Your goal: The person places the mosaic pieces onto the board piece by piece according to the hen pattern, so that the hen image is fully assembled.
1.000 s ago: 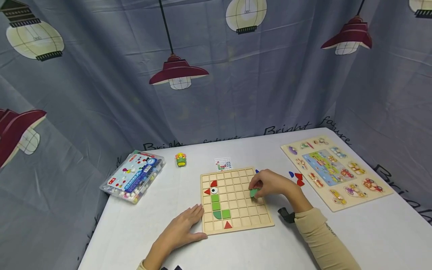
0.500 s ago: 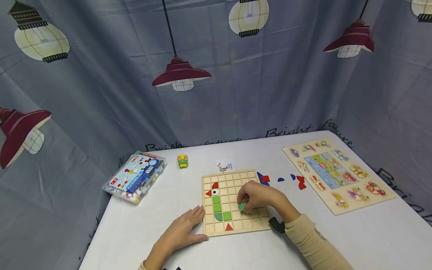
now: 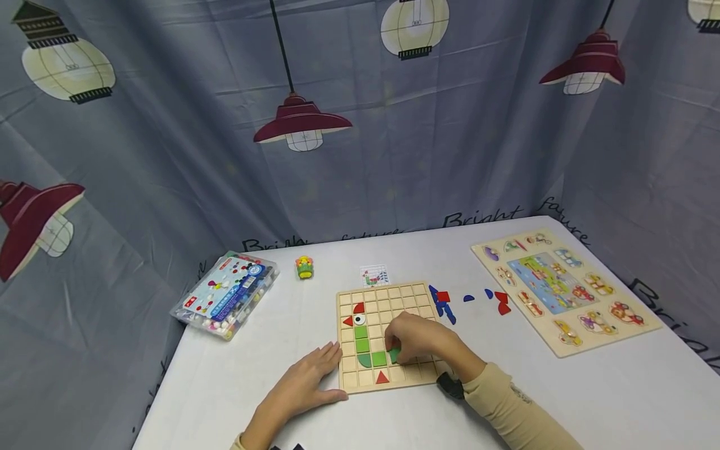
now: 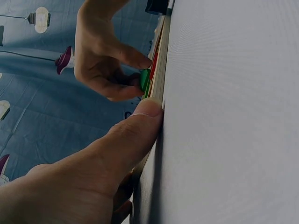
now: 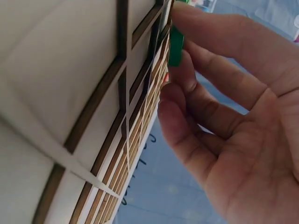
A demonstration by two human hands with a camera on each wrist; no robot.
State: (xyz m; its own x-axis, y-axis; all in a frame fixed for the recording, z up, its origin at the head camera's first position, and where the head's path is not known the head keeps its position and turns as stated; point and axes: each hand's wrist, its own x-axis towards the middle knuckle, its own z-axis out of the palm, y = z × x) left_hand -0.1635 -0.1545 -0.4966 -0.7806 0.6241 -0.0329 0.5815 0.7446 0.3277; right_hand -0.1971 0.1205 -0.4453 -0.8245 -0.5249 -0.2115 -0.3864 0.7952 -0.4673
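Observation:
A wooden grid board [image 3: 402,373] lies on the white table. On it sit a red quarter-round [image 3: 359,308], a small red triangle [image 3: 348,321], a round eye tile [image 3: 359,319], several green tiles [image 3: 361,332] and a larger red triangle [image 3: 382,377]. Between thumb and fingers, my right hand [image 3: 416,337] pinches a green tile [image 5: 175,45], low over the grid, just right of the lower green square. My left hand [image 3: 306,379] rests along the board's left edge with fingers extended. In the left wrist view its thumb [image 4: 133,128] touches the board's edge.
Blue pieces [image 3: 441,307] and a red square [image 3: 443,297] lie right of the board, with more red pieces [image 3: 502,304] beyond. A picture card [image 3: 374,275], a toy figure [image 3: 304,267], a bead case [image 3: 225,297] and a picture puzzle [image 3: 607,331] stand around.
My right hand has carried the green tile leftward and toward me across the grid, near the lower green square. The left hand has stayed at the board's edge.

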